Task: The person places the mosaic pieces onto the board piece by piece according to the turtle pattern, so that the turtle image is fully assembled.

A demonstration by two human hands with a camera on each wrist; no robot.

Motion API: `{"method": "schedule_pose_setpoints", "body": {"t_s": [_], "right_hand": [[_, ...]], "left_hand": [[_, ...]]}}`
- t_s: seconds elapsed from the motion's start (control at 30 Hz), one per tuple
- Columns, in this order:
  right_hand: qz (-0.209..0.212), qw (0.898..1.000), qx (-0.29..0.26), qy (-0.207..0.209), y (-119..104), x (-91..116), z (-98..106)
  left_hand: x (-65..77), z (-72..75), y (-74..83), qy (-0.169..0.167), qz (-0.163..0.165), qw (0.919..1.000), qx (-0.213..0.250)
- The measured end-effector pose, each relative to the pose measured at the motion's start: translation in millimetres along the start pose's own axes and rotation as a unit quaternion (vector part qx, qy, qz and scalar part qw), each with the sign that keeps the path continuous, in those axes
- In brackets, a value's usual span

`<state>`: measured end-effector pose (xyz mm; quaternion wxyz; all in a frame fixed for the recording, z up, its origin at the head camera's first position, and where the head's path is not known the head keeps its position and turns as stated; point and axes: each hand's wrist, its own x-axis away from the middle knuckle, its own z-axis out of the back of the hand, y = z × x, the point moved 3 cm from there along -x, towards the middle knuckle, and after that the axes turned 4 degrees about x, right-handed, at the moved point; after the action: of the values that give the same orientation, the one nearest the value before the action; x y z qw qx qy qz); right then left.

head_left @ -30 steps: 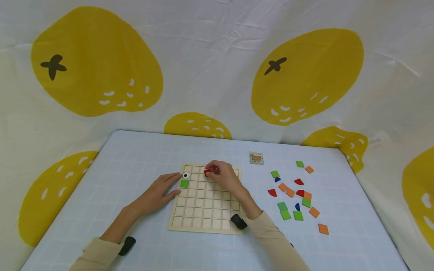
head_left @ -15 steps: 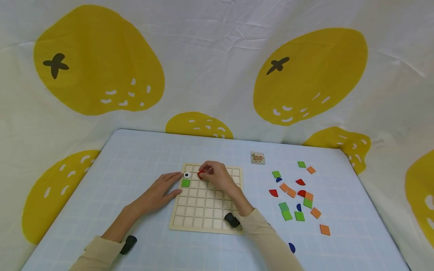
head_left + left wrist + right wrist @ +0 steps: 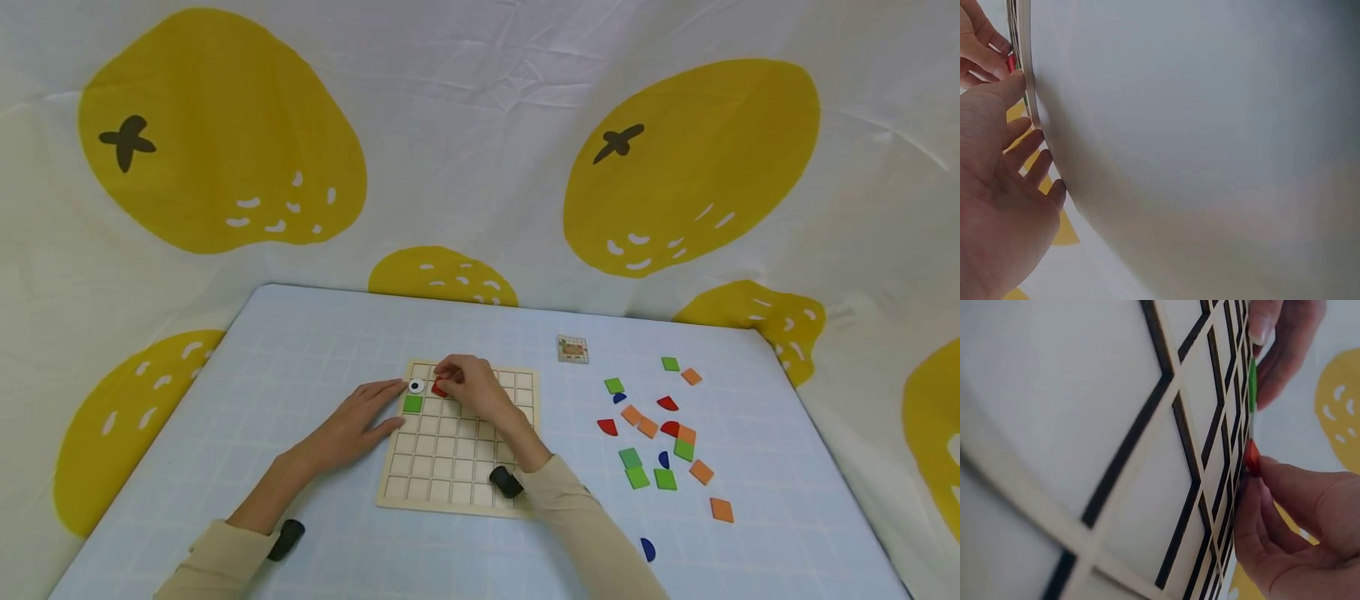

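A pale wooden grid board lies on the table. My right hand pinches a red tile between thumb and fingers over a cell near the board's far left corner. In the right wrist view the red tile is right at the grid, partly covered by the fingertips. Just left of it, a white disc with a black dot sits in a cell, with a green square tile in the cell nearer me. My left hand rests at the board's left edge, fingers extended, the thumb touching the rim.
A small picture card lies beyond the board to the right. Right of the board are scattered green squares, orange squares, red quarter-round pieces and blue half-rounds. A patterned cloth hangs behind the table.
My right hand has moved left across the board with the red tile, toward the white disc, and the tile now lies flatter. My left hand stays at the board's edge.
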<state>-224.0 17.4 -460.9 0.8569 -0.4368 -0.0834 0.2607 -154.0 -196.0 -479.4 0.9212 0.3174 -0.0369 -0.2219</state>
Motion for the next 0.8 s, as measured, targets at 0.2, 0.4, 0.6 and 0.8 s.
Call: {"method": "schedule_pose_setpoints", "body": {"t_s": [0.2, 0.4, 0.6, 0.8], "right_hand": [[0.007, 1.0, 0.01, 0.002, -2.0, -5.9, -3.6], [-0.003, 1.0, 0.013, -0.004, -6.6, -6.2, -5.3], [-0.014, 0.999, 0.032, -0.012, -8.2, -5.2, -6.1], [-0.014, 0.999, 0.027, -0.023, -6.2, -1.9, -6.1]], "left_hand": [[-1.4, 0.7, -1.9, 0.004, -0.007, 1.0, -0.001], [-1.6, 1.4, -0.9, 0.002, -0.008, 0.9999, 0.006], [-0.6, 1.7, 2.4, 0.001, 0.0, 1.0, 0.004], [0.8, 1.8, 3.5, 0.004, -0.001, 1.0, 0.001]]}}
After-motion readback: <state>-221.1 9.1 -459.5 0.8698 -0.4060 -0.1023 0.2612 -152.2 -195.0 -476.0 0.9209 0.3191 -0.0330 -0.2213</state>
